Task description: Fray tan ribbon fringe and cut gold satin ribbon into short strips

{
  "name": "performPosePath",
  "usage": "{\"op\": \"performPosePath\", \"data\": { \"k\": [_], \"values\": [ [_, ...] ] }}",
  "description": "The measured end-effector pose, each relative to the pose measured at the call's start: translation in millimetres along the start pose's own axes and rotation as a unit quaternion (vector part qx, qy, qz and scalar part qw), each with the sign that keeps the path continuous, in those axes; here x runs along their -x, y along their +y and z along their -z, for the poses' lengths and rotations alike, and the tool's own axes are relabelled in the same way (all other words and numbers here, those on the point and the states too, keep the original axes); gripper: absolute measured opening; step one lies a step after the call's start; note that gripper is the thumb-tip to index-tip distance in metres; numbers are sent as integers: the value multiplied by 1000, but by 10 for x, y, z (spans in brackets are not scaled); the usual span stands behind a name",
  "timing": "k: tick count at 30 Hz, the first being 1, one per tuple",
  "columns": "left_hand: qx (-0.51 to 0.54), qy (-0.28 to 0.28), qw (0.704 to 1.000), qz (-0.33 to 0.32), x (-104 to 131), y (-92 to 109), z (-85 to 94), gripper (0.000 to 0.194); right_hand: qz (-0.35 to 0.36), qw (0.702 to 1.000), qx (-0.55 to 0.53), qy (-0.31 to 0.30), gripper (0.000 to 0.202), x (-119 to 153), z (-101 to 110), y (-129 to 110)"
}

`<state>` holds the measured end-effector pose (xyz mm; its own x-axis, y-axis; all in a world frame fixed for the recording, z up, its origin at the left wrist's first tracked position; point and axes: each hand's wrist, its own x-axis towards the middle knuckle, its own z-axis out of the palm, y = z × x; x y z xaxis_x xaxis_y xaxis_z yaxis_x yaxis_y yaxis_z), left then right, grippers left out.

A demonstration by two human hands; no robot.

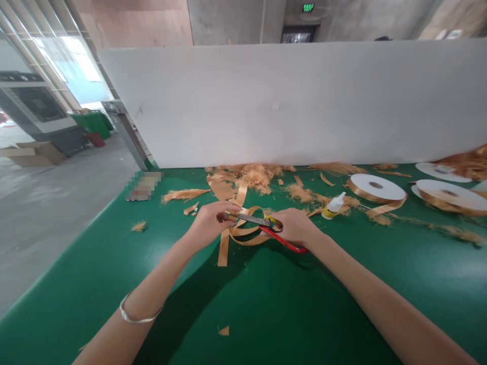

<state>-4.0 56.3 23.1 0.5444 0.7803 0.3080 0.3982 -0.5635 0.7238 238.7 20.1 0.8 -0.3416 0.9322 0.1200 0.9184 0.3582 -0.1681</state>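
Near the middle of the table, my right hand (294, 227) grips scissors (253, 219) with red handles, and their blades point left towards my other hand. My left hand (208, 223) is closed with its fingertips pinching a gold ribbon (223, 248) close to the blade tips. Loops of this ribbon curl beneath the scissors, and one flat end hangs down towards the front. Whether the blades touch the ribbon is hidden by my fingers. Behind both hands lie cut ribbon strips (221, 188) and a heap of frayed gold threads (256, 176).
A white glue bottle (334, 207) stands right of my hands. Ribbon spools (376, 186) lie farther right, beside more gold fibres (466, 163). A white panel (304, 106) closes off the back of the green table (243, 304). A cardboard box (34, 153) sits on the floor at left.
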Motion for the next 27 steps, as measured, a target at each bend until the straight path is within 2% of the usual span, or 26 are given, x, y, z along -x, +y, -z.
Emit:
{"op": "performPosePath", "data": {
  "k": [3,9,17,27],
  "values": [
    [6,-3,1000,1,0,-14,-6,27,-1,1000,13,-15,47,2,13,-7],
    [12,-1,1000,12,2,-30,-23,26,-12,996,76,-45,24,1,34,-17],
    [21,2,999,25,2,-80,-59,27,-7,995,77,-54,23,-7,19,9],
    [21,-1,999,38,8,-34,-33,28,-4,1000,21,5,29,-3,-21,29]
  ]
}}
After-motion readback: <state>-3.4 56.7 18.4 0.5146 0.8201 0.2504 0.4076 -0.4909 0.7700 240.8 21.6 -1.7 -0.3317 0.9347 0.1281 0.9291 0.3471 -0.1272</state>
